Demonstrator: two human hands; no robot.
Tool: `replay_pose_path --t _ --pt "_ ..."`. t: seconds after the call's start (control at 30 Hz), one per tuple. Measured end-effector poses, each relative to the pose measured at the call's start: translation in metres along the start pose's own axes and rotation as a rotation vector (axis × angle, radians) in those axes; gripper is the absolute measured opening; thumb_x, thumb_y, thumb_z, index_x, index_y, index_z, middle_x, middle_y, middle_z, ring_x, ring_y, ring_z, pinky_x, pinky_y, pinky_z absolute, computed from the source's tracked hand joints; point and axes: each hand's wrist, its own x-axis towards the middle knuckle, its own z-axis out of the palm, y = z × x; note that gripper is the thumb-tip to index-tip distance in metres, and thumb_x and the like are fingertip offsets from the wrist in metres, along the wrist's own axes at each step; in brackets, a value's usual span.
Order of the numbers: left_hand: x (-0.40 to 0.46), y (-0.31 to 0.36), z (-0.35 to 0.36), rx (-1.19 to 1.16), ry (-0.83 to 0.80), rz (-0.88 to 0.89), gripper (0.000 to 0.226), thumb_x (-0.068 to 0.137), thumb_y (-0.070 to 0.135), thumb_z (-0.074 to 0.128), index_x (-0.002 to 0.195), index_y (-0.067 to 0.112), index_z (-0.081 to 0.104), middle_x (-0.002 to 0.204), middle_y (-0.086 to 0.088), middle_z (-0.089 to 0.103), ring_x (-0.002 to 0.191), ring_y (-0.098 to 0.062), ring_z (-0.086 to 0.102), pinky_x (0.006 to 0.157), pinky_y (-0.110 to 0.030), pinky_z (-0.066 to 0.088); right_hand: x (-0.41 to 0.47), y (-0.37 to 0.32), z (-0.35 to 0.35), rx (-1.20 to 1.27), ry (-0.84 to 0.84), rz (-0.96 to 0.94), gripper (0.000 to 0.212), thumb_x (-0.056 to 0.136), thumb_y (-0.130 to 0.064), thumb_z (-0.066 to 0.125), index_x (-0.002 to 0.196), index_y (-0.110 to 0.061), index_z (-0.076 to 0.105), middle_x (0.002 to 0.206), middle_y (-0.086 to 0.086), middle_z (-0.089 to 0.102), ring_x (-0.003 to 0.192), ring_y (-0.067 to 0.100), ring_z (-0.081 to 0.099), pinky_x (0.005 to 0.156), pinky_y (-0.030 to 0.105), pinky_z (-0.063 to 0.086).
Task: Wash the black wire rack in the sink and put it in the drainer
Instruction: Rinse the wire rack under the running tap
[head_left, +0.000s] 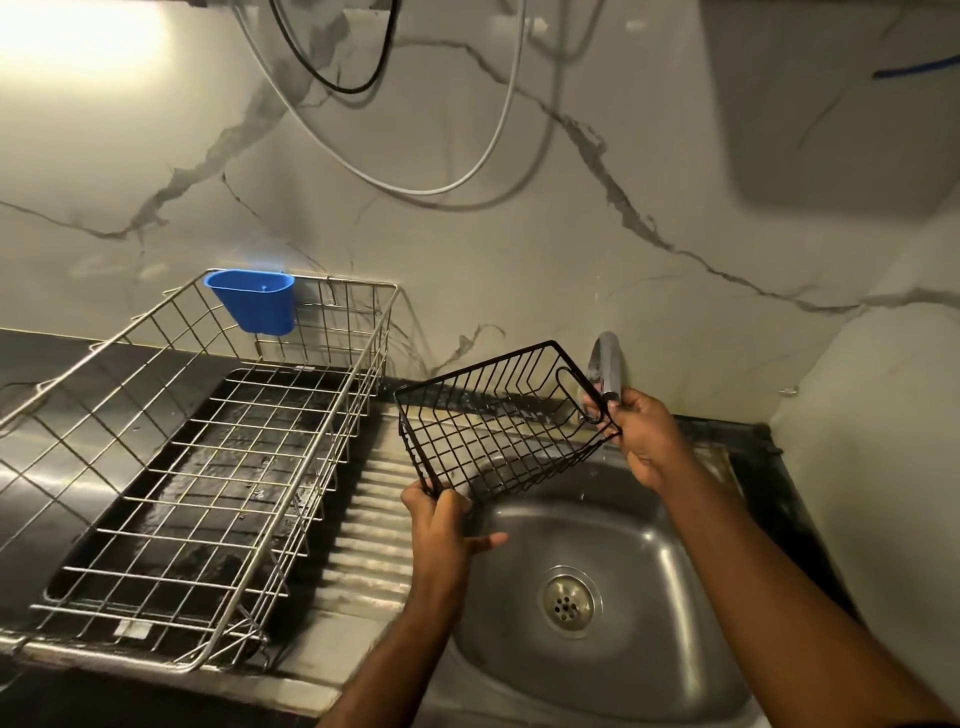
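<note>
Nearest to me is the steel sink (639, 670), its bowl open below my arms, with the round drain (570, 598) near the middle. My left hand (445, 525) is just above the sink's left rim, beside the ribbed draining board (366, 540). Its fingers are curled round the near lower corner of the black wire rack (493, 426), with the thumb sticking out toward the bowl. The rack hangs tilted in the air over the far left part of the sink, touching nothing but my hands, its open side turned up and toward me. My right hand (641, 441) pinches the rack's far right end by the looped wire handle, fingers closed round the wire, just in front of the tap (605, 364), which stands against the wall. There is little room between that end and the tap.

To the left, on the counter, sits the steel wire drainer (208, 457) over a dark, wet tray (218, 467). Its right wall stands close to the rack's left edge, apart from it. The drainer's top is wide open. A blue cup (253, 301) hangs on its far rim. Behind all this rises the marbled wall (519, 234), with cables (415, 171) looping down across it.
</note>
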Motion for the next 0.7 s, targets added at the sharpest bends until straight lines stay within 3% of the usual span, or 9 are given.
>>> replay_pose_path --t 0.1,0.17,0.27,0.4,0.5,0.63,0.7 --pt "0.004 0.001 -0.005 -0.028 -0.025 -0.025 0.006 0.104 0.004 0.039 0.102 0.008 0.043 0.113 -0.008 0.038 0.087 -0.011 0.052 0.065 -0.052 0.062 -0.013 0.005 0.000 0.002 0.046 -0.012 0.024 0.102 -0.002 0.049 0.112 -0.011 0.068 0.105 0.007 0.074 0.100 0.018 0.070 0.083 0.030 0.050" --pt "0.009 -0.002 -0.008 -0.052 -0.042 -0.046 0.013 0.103 0.004 0.037 0.115 0.009 0.040 0.106 -0.004 0.043 0.085 -0.011 0.054 0.059 -0.045 0.062 -0.022 0.007 -0.003 -0.015 0.075 -0.017 0.024 0.100 -0.001 0.052 0.117 -0.010 0.066 0.106 0.008 0.074 0.095 0.014 0.070 0.073 0.023 0.050" --pt "0.014 -0.007 -0.010 -0.071 -0.081 -0.072 0.013 0.104 0.013 0.040 0.117 0.011 0.041 0.107 -0.008 0.047 0.095 -0.019 0.058 0.054 -0.041 0.061 -0.038 0.008 -0.009 -0.122 0.117 -0.034 0.023 0.100 -0.007 0.054 0.120 -0.015 0.063 0.098 0.002 0.071 0.084 0.011 0.067 0.063 0.017 0.046" --pt "0.015 -0.019 -0.005 -0.031 -0.157 -0.205 0.027 0.086 0.028 0.049 0.109 0.016 0.044 0.126 -0.023 0.052 0.121 -0.045 0.056 0.063 -0.049 0.060 -0.053 0.019 -0.025 -0.252 0.197 -0.016 0.026 0.102 -0.029 0.055 0.121 -0.015 0.065 0.095 0.004 0.070 0.087 0.018 0.066 0.080 0.035 0.053" --pt "0.017 -0.030 0.001 0.040 -0.181 -0.241 0.015 0.101 0.021 0.043 0.114 0.021 0.051 0.130 -0.022 0.057 0.122 -0.043 0.056 0.063 -0.049 0.060 -0.063 0.028 -0.043 -0.261 0.287 -0.011 0.023 0.103 -0.029 0.052 0.107 -0.015 0.069 0.094 0.006 0.070 0.079 0.020 0.065 0.088 0.046 0.053" --pt "0.014 -0.038 0.014 0.152 -0.184 -0.215 0.026 0.106 0.021 0.039 0.128 0.018 0.051 0.123 -0.013 0.057 0.117 -0.033 0.058 0.058 -0.042 0.059 -0.074 0.038 -0.066 -0.241 0.322 0.013 0.022 0.105 -0.025 0.049 0.090 -0.027 0.065 0.085 0.001 0.065 0.073 0.018 0.062 0.091 0.050 0.053" --pt "0.008 -0.037 0.021 0.181 -0.173 -0.206 0.020 0.106 0.021 0.040 0.120 0.017 0.054 0.117 -0.015 0.058 0.111 -0.033 0.059 0.063 -0.049 0.061 -0.075 0.041 -0.077 -0.286 0.328 0.009 0.022 0.104 -0.025 0.050 0.089 -0.028 0.066 0.083 0.002 0.068 0.073 0.019 0.065 0.091 0.053 0.055"
